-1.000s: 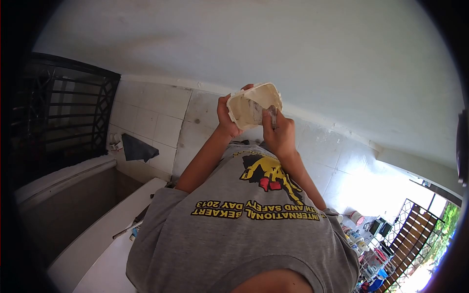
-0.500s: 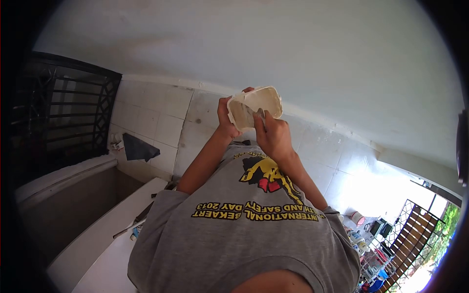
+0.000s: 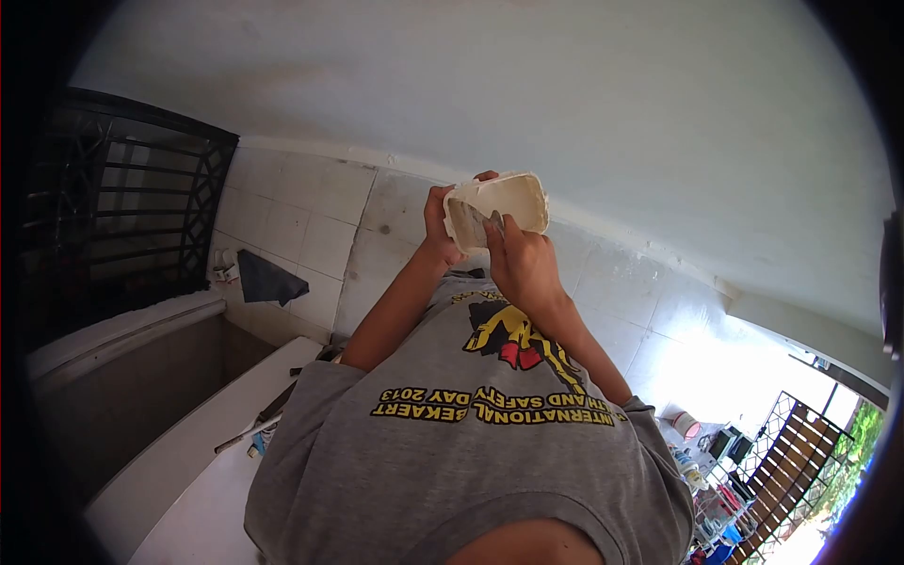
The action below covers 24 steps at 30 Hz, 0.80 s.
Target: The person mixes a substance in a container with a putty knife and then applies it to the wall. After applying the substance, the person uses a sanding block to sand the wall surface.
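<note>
A cream plastic tub (image 3: 521, 178), smeared with pale paste inside, is tilted with its mouth toward me. My left hand (image 3: 439, 226) wraps around its left side and underside, with fingertips showing at the far rim. My right hand (image 3: 524, 264) is closed on what looks like a putty knife (image 3: 496, 219), the thumb laid along it. Its grey metal part reaches into the tub, and the handle is hidden in my fist.
A pale wall (image 3: 603, 104) rises in front, above a tiled surface (image 3: 311, 207). On the left are a dark metal grille (image 3: 141, 198), a dark cloth (image 3: 270, 279) and a concrete basin (image 3: 160, 386). Assorted items (image 3: 720, 504) and a slatted gate (image 3: 791, 461) stand at lower right.
The tub and both hands have shifted very slightly within the view. The right hand has turned a little, with the metal part still inside the tub. Both grips are unchanged.
</note>
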Each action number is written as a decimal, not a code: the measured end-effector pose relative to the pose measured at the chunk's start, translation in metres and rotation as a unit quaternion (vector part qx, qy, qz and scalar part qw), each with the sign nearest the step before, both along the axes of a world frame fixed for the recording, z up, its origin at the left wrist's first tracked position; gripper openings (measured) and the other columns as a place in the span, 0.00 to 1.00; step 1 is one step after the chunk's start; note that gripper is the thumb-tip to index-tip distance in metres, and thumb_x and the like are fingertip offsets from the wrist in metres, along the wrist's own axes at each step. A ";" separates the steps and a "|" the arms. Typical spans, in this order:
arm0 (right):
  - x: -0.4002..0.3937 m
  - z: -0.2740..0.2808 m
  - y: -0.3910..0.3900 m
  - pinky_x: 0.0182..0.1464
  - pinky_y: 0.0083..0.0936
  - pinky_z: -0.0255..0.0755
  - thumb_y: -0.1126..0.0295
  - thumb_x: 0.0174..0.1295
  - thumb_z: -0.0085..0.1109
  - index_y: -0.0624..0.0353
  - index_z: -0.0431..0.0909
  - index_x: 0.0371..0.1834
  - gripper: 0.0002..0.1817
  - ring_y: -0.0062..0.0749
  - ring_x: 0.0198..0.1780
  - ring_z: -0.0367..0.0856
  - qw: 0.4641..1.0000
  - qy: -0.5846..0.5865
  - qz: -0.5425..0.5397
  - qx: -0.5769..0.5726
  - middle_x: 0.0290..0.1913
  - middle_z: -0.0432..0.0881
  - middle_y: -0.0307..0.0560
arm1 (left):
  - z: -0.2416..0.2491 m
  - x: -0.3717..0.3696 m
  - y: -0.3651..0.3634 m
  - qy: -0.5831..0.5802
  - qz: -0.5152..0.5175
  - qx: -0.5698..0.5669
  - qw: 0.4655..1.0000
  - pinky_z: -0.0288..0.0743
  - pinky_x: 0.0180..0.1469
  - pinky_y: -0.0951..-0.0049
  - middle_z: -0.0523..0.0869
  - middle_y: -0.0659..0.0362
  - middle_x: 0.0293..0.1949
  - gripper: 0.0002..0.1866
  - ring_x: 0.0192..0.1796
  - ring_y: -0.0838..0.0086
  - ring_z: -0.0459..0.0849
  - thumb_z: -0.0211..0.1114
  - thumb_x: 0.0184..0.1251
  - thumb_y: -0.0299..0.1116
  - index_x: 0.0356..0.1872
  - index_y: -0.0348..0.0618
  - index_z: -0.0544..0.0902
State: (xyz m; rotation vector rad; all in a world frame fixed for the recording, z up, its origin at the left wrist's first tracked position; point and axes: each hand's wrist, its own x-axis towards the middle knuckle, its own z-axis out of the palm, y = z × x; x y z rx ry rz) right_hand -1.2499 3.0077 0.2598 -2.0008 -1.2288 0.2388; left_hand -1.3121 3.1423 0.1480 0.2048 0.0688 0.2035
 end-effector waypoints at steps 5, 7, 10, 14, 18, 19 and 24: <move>0.005 -0.004 0.001 0.22 0.47 0.73 0.74 0.71 0.57 0.66 0.72 0.32 0.09 0.61 0.21 0.80 1.000 0.002 0.008 -0.028 0.17 0.77 0.60 | -0.005 -0.004 0.000 0.031 -0.001 -0.019 0.999 0.79 0.64 0.55 0.80 0.50 0.62 0.37 0.63 0.56 0.81 0.49 0.61 0.58 0.67 0.44 0.73; 0.004 -0.004 0.004 0.22 0.46 0.73 0.74 0.70 0.57 0.67 0.73 0.32 0.09 0.60 0.21 0.80 1.000 0.009 0.004 -0.007 0.16 0.77 0.59 | 0.002 -0.003 0.005 0.042 -0.008 -0.022 0.999 0.79 0.63 0.54 0.80 0.51 0.61 0.37 0.62 0.56 0.81 0.50 0.61 0.58 0.67 0.45 0.73; 0.003 -0.004 -0.001 0.22 0.45 0.73 0.74 0.70 0.57 0.67 0.74 0.33 0.09 0.60 0.20 0.80 1.000 0.014 0.001 0.001 0.16 0.77 0.59 | 0.000 -0.005 0.003 0.051 -0.008 -0.015 0.999 0.80 0.62 0.54 0.81 0.51 0.61 0.37 0.62 0.56 0.82 0.49 0.61 0.58 0.66 0.45 0.74; 0.010 -0.013 0.001 0.22 0.44 0.73 0.73 0.70 0.58 0.68 0.75 0.36 0.08 0.57 0.19 0.80 0.999 -0.007 0.005 -0.049 0.16 0.77 0.58 | -0.007 -0.004 0.004 0.070 -0.003 -0.009 0.998 0.80 0.62 0.53 0.81 0.51 0.61 0.37 0.61 0.56 0.82 0.47 0.62 0.58 0.66 0.46 0.75; 0.017 -0.001 -0.002 0.23 0.39 0.74 0.70 0.68 0.62 0.63 0.80 0.42 0.07 0.50 0.21 0.82 0.998 -0.039 0.037 -0.043 0.20 0.81 0.52 | -0.006 0.000 0.009 0.101 -0.010 -0.026 0.995 0.80 0.62 0.53 0.81 0.50 0.62 0.37 0.62 0.56 0.82 0.45 0.64 0.58 0.66 0.46 0.76; 0.021 0.002 -0.004 0.23 0.38 0.74 0.70 0.67 0.64 0.60 0.82 0.43 0.07 0.48 0.21 0.82 0.996 -0.059 0.041 -0.045 0.21 0.82 0.49 | -0.006 0.001 0.012 0.104 -0.012 -0.021 0.994 0.80 0.62 0.52 0.81 0.50 0.63 0.37 0.63 0.55 0.82 0.45 0.64 0.58 0.67 0.45 0.76; 0.040 0.022 -0.017 0.25 0.32 0.75 0.69 0.60 0.69 0.50 0.85 0.48 0.12 0.38 0.25 0.84 0.980 -0.154 0.072 -0.106 0.26 0.82 0.40 | -0.001 0.004 0.016 0.087 -0.023 -0.013 0.996 0.79 0.62 0.49 0.81 0.50 0.64 0.37 0.64 0.55 0.81 0.44 0.65 0.58 0.68 0.44 0.76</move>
